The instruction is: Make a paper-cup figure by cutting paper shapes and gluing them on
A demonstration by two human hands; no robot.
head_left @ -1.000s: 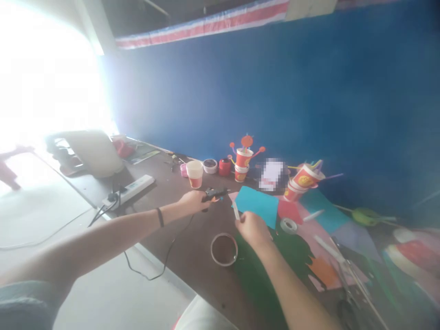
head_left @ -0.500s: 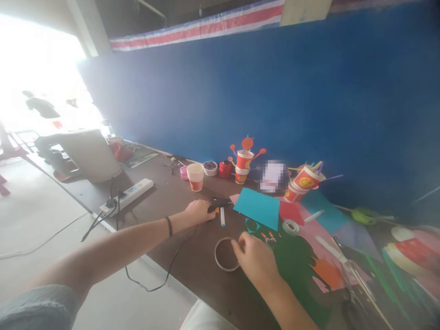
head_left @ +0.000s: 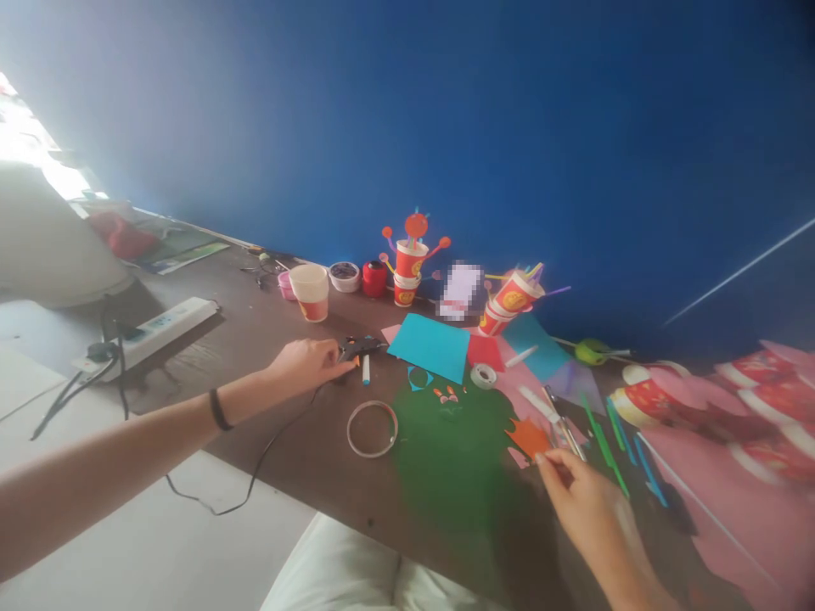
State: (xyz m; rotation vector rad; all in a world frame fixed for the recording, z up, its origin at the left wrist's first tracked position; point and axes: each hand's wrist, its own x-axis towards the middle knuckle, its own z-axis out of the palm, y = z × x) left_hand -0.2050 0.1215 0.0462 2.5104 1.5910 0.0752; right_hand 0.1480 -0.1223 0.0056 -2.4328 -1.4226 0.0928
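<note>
In the head view, the left hand (head_left: 309, 363) is closed around a black tool (head_left: 362, 346) above the middle of the desk (head_left: 311, 458), its fingers hiding the grip; a cord (head_left: 220, 513) loops past the front edge. The right hand (head_left: 589, 496), thumb and fingertips drawn narrow, is at orange paper (head_left: 530, 438) toward the right end; whether it pinches anything I cannot tell. It covers the lower end of a silvery tool (head_left: 564, 417). Near the back edge, a pixelated patch (head_left: 459, 290) is unreadable. Red cups (head_left: 770, 399) at the right end are blurred and cut off. Bare brown surface lies around a pale ring (head_left: 351, 430) near the front edge and leftward to a power strip (head_left: 165, 333)
</note>
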